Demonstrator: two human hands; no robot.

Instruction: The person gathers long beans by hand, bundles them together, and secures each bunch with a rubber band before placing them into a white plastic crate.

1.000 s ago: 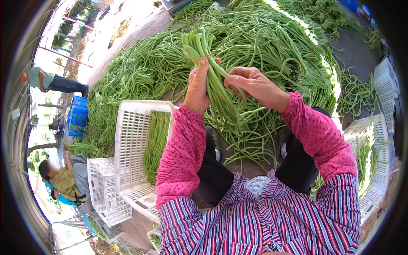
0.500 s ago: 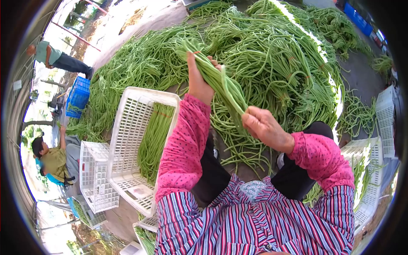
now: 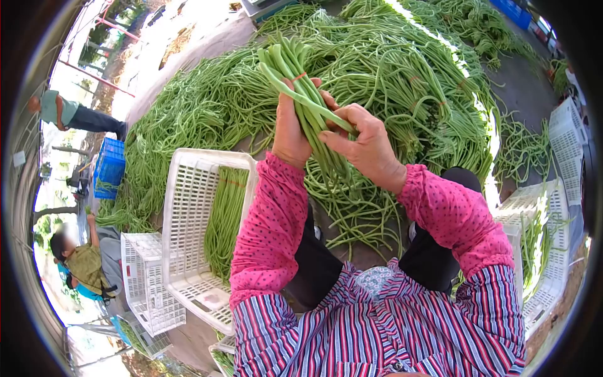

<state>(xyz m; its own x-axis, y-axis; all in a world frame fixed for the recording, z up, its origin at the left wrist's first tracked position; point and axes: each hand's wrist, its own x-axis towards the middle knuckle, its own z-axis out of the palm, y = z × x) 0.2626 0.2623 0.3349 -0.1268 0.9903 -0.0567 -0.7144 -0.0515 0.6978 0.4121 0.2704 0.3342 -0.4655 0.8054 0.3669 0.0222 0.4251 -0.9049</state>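
Note:
My left hand is wrapped round a bundle of long green beans, held tilted above the pile. Near the bundle's upper end sits a red rubber band. Against the bundle's right side, my right hand is closed on a thick long bean that runs diagonally across the bundle's front. The bundle's lower end hangs behind the right hand and is partly hidden. Below and beyond both hands spreads a big heap of long beans, with some banded bunches among them.
A white plastic crate on my left holds a row of long beans. Another white crate stands at my right. Farther left are a stacked white crate, a blue crate, a seated person and a standing person.
My right hand has moved up along the bundle, from its lower end to beside my left hand, and now grips a thick bean there. The view has shifted slightly.

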